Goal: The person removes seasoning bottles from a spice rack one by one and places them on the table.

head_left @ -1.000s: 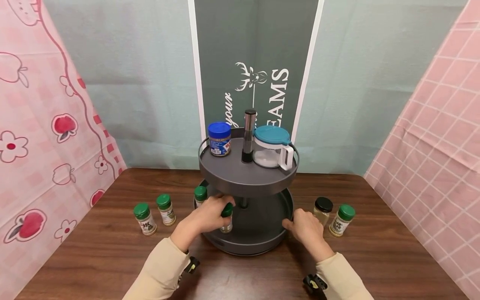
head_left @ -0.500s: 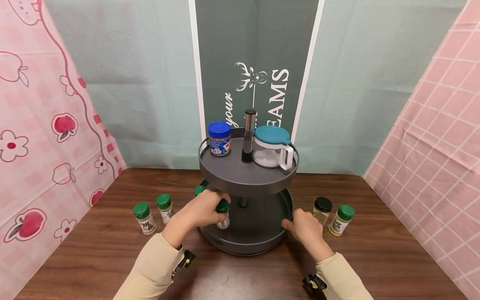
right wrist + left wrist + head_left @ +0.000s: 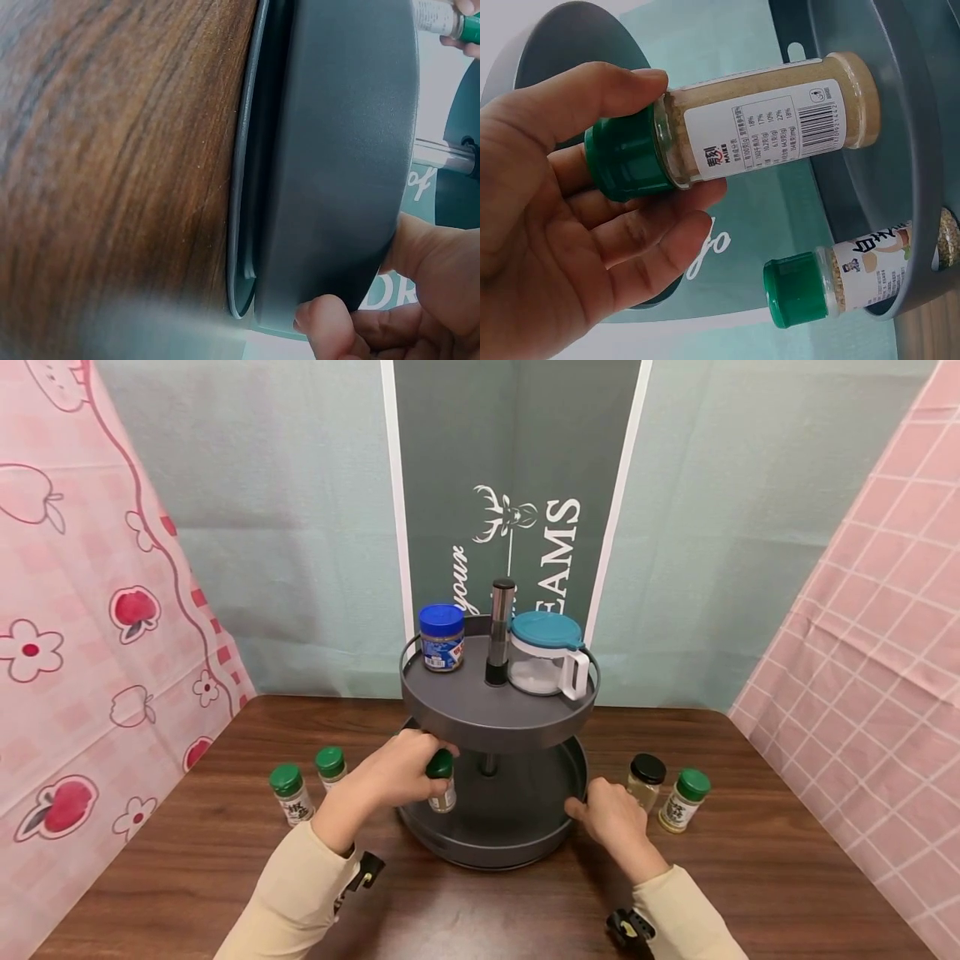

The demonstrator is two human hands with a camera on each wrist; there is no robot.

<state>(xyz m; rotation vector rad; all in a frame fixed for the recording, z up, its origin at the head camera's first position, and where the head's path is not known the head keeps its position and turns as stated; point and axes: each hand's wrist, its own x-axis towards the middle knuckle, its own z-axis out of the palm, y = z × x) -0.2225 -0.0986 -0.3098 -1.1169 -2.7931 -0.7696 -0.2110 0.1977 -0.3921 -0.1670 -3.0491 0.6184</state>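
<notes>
My left hand (image 3: 397,768) grips a green-capped spice jar (image 3: 765,124) by its cap and neck, thumb on one side and fingers on the other. The jar is over the left part of the lower tray (image 3: 517,793) of a grey two-tier rack; whether its base touches the tray floor I cannot tell. Another green-capped spice jar (image 3: 870,274) stands in that tray, hidden behind my left hand in the head view. My right hand (image 3: 615,818) holds the right side of the lower tray's rim, with the thumb against the outer wall in the right wrist view.
The rack's upper tray (image 3: 487,702) carries a blue-lidded jar (image 3: 442,639) and a clear pot with a teal lid (image 3: 547,652). Two green-capped jars (image 3: 291,793) stand left of the rack. A black-lidded jar (image 3: 647,777) and a green-capped jar (image 3: 684,800) stand to the right.
My left hand and its spice jar have shifted left and slightly away from me, covering the other jar in the tray. My right hand has stayed on the rim.
</notes>
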